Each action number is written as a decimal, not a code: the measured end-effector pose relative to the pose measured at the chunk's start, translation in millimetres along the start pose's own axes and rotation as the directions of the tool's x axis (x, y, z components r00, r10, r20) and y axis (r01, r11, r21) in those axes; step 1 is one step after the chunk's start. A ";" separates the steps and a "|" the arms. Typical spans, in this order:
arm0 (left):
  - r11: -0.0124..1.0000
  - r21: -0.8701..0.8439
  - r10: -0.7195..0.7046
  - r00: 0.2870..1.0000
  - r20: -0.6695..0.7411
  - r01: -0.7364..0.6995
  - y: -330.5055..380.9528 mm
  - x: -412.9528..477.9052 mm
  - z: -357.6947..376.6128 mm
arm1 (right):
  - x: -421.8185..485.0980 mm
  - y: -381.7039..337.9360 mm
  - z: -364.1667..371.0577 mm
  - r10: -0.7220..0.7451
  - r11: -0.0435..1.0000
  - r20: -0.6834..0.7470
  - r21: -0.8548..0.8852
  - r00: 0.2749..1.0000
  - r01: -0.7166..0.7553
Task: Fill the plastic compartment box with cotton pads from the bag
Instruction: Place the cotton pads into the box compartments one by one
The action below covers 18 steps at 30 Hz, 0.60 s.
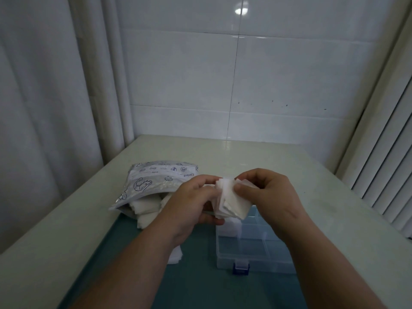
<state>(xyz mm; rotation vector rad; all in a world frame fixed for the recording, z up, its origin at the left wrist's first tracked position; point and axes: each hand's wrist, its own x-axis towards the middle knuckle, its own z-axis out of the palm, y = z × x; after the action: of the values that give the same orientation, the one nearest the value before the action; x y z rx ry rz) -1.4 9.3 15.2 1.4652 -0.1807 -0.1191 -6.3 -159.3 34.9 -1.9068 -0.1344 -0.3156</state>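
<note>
**Filling under way: one compartment loaded, most of the box unfilled**

We find a stack of cotton pads (pixel 231 201) held in the air between both hands, just above the far left corner of the clear plastic compartment box (pixel 267 265). The left hand (pixel 196 204) grips the stack from its left side, fingers curled round it. The right hand (pixel 265 192) pinches the upper right edge, thumb on the top pad. The pads are fanned, not squared up.

The box lies open on a teal mat (pixel 200 286), its blue latch (pixel 240 267) facing the person. The far left compartment (pixel 228 227) shows white, which we judge to be pads already placed. The near compartments look empty. The far right of the box is hidden behind the right hand.

The printed bag (pixel 156 181) lies left of the box on the pale table (pixel 245 157), its mouth open and pads spilling out. A small loose pile (pixel 176 256) sits beside the left forearm.

We judge the task to be at an early stage, with most compartments left and ample stock in the bag.
</note>
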 end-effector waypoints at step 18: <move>0.996 0.082 0.033 0.999 -0.017 -0.032 -1.3 -2.2 3.2 | -3.5 -6.6 1.3 -0.076 0.989 0.050 -0.126 0.996 0.082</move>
<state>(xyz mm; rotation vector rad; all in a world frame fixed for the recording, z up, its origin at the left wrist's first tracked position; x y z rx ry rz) -4.1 6.4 14.1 1.5437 -0.1965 -0.0729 -11.0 -155.5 39.4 -2.0400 -0.2248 -0.3417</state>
